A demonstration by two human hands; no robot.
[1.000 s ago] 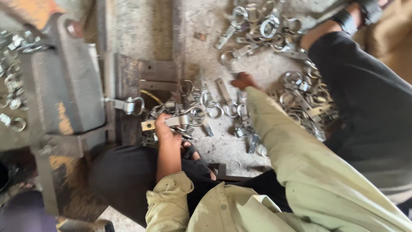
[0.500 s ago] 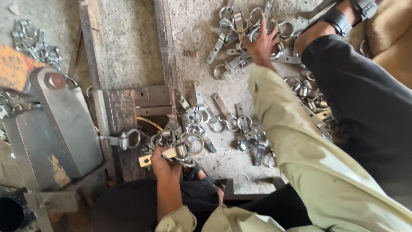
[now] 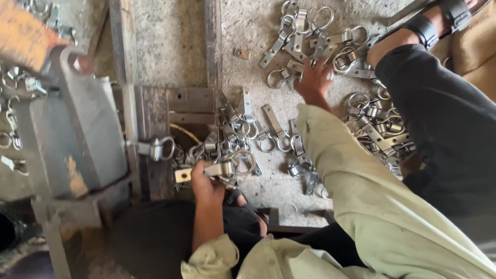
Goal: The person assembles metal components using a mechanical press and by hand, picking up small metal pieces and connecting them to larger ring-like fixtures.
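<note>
My left hand (image 3: 205,182) grips a metal latch piece (image 3: 206,171) with a flat strap and a ring, held just right of the grey press machine (image 3: 77,129). My right hand (image 3: 313,82) reaches far out over the concrete floor and rests on a pile of metal ring latches (image 3: 310,36), its fingers on one piece; whether it grips one is hard to tell. More ring latches (image 3: 258,134) lie scattered between the two hands. Another latch (image 3: 157,148) sticks out of the machine's fixture.
A dark metal base plate (image 3: 188,101) and rails (image 3: 213,41) sit beside the machine. My dark-trousered leg (image 3: 444,129) and sandalled foot (image 3: 439,20) lie at the right, with more latches (image 3: 382,129) next to the leg. Loose rings (image 3: 13,98) lie left of the machine.
My right hand moved from the near latches out to the far pile and settled there. My left hand kept holding its latch by the machine. The view shifted a little.
</note>
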